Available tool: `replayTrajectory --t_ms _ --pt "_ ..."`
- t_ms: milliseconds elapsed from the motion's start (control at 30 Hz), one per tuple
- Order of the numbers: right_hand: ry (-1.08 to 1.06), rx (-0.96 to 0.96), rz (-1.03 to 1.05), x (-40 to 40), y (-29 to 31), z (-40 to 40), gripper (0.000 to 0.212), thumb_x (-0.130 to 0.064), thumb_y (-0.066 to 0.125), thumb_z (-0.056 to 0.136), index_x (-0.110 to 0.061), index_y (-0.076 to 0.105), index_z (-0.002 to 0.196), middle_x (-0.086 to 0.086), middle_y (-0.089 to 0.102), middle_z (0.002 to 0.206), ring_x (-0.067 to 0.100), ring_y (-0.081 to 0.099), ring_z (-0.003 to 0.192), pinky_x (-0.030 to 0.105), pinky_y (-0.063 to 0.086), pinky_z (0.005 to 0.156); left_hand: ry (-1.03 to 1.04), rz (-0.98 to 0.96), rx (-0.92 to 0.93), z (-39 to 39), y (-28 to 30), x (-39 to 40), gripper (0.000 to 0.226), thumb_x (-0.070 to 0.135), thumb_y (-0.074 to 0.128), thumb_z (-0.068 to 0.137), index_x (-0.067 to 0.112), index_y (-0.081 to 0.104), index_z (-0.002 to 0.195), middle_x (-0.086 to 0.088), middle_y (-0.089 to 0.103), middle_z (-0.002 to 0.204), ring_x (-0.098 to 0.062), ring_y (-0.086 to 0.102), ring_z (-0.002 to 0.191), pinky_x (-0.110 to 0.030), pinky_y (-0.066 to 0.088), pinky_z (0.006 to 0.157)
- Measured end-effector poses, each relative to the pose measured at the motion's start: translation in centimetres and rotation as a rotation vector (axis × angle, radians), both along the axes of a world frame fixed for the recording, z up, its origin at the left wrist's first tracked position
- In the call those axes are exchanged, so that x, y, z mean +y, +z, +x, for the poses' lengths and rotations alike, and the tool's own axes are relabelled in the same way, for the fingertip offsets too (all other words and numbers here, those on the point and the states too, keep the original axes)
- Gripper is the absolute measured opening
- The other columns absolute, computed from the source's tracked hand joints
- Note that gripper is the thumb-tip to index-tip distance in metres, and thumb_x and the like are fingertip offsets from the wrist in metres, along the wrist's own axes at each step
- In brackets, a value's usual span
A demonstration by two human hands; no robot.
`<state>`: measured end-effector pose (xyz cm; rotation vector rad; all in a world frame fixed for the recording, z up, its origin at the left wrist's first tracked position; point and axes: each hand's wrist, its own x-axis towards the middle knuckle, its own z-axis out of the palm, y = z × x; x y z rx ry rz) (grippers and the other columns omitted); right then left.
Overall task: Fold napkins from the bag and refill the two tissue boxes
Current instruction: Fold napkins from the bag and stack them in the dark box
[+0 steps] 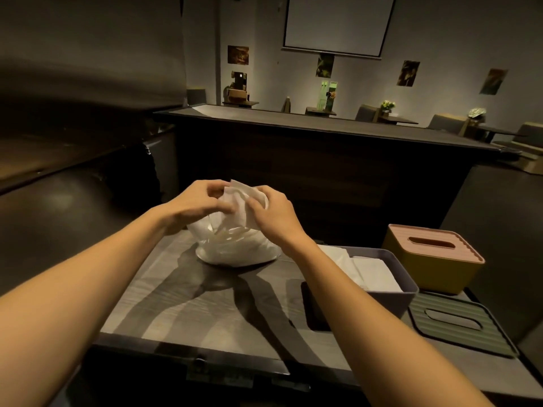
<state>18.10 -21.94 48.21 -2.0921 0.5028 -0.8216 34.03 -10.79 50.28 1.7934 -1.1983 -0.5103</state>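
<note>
A clear plastic bag [235,249] full of white napkins sits on the far part of the grey table [182,304]. Above its mouth both hands hold one white napkin [239,204]: my left hand [195,202] pinches its left side, my right hand [271,212] grips its right side. An open grey tissue box [393,292] at the right holds folded white napkins [373,273]; its green slotted lid [458,327] lies beside it. Behind stands a yellow tissue box [435,265] with a pink slotted lid on.
A dark phone-like slab [313,309] lies flat left of the grey box. A tall dark counter [323,148] rises just beyond the table. A metal latch [199,364] sits on the table's near edge. Chairs and tables stand far behind.
</note>
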Motion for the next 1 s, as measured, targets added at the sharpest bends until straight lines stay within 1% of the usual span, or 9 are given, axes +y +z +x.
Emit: replayTrajectory --t_ms 100,200,267,400,567,700,800,867,1000 --pt "0.01 0.009 0.188 0.9 -1.1 -1.9 0.041 -0.027 0.058 0.104 -0.016 0.055 0.144 -0.002 0.062 0.125 0.015 0.063 0.107 0.033 0.059 0.089 0.043 0.008 0.099 -1.0 0.2 0.9 0.066 0.015 0.08 0.086 0.021 0.052 0.146 0.001 0.062 0.13 -0.015 0.062 0.115 -0.022 0.051 0.084" --pt "0.059 0.016 0.21 2.0 -2.8 -3.6 0.034 -0.026 0.067 0.098 -0.019 0.064 0.131 0.001 0.068 0.117 0.018 0.065 0.106 0.036 0.059 0.087 0.078 -0.021 0.177 -2.1 -0.5 1.7 0.072 0.02 0.084 0.082 0.023 0.051 0.145 -0.002 0.062 0.128 -0.023 0.065 0.113 -0.036 0.058 0.089" --pt "0.115 0.008 0.282 2.8 -3.8 -4.6 0.033 -0.024 0.07 0.097 -0.022 0.063 0.13 -0.002 0.069 0.118 0.014 0.064 0.11 0.03 0.058 0.085 0.102 -0.062 0.263 -3.2 -1.4 2.2 0.08 0.024 0.086 0.079 0.021 0.048 0.149 -0.003 0.062 0.13 -0.022 0.064 0.116 -0.037 0.056 0.094" --pt "0.206 -0.114 0.545 4.2 -6.0 -6.1 0.041 -0.017 0.068 0.099 -0.026 0.058 0.137 -0.006 0.071 0.125 0.01 0.069 0.113 0.021 0.057 0.083 0.08 -0.33 0.686 -7.6 -4.7 4.1 0.051 0.022 0.073 0.09 0.012 0.058 0.138 -0.013 0.071 0.127 -0.023 0.072 0.11 -0.035 0.061 0.089" --pt "0.148 -0.185 0.542 5.5 -10.5 -6.8 0.046 -0.011 0.071 0.097 -0.02 0.057 0.14 0.004 0.074 0.125 0.02 0.072 0.113 0.043 0.059 0.098 0.041 -0.449 1.118 -12.3 -10.0 5.7 0.046 0.022 0.065 0.092 0.003 0.061 0.134 -0.023 0.07 0.126 -0.037 0.069 0.117 -0.049 0.058 0.097" --pt "0.129 -0.132 0.474 6.1 -12.4 -7.3 0.047 -0.016 0.075 0.094 -0.022 0.059 0.138 0.002 0.074 0.124 0.02 0.071 0.114 0.047 0.058 0.1 0.053 -0.351 1.122 -13.4 -11.9 5.6 0.046 0.036 0.06 0.096 0.005 0.067 0.129 -0.025 0.072 0.121 -0.035 0.074 0.105 -0.048 0.063 0.085" --pt "0.12 -0.141 0.484 5.8 -12.7 -7.0 0.046 -0.016 0.075 0.094 -0.022 0.06 0.137 0.002 0.075 0.121 0.019 0.072 0.111 0.048 0.058 0.099 -0.077 -0.313 1.083 -12.7 -12.5 5.4 0.067 0.058 0.082 0.075 0.009 0.075 0.119 -0.026 0.07 0.123 -0.037 0.072 0.107 -0.046 0.063 0.08" --pt "0.126 -0.136 0.475 5.4 -12.8 -7.1 0.047 -0.016 0.074 0.095 -0.024 0.059 0.139 0.0 0.075 0.12 0.016 0.072 0.11 0.044 0.06 0.097 -0.093 -0.275 0.997 -12.5 -12.8 4.8 0.07 0.05 0.089 0.072 0.008 0.07 0.125 -0.028 0.069 0.124 -0.038 0.072 0.106 -0.047 0.064 0.081" --pt "0.097 -0.089 0.31 5.3 -13.0 -6.9 0.038 -0.027 0.075 0.094 -0.032 0.064 0.13 -0.016 0.069 0.118 0.0 0.066 0.108 0.027 0.056 0.093 0.064 -0.333 1.014 -11.8 -13.3 3.5 0.036 0.03 0.054 0.103 0.009 0.062 0.131 -0.02 0.074 0.118 -0.033 0.074 0.107 -0.046 0.062 0.088"
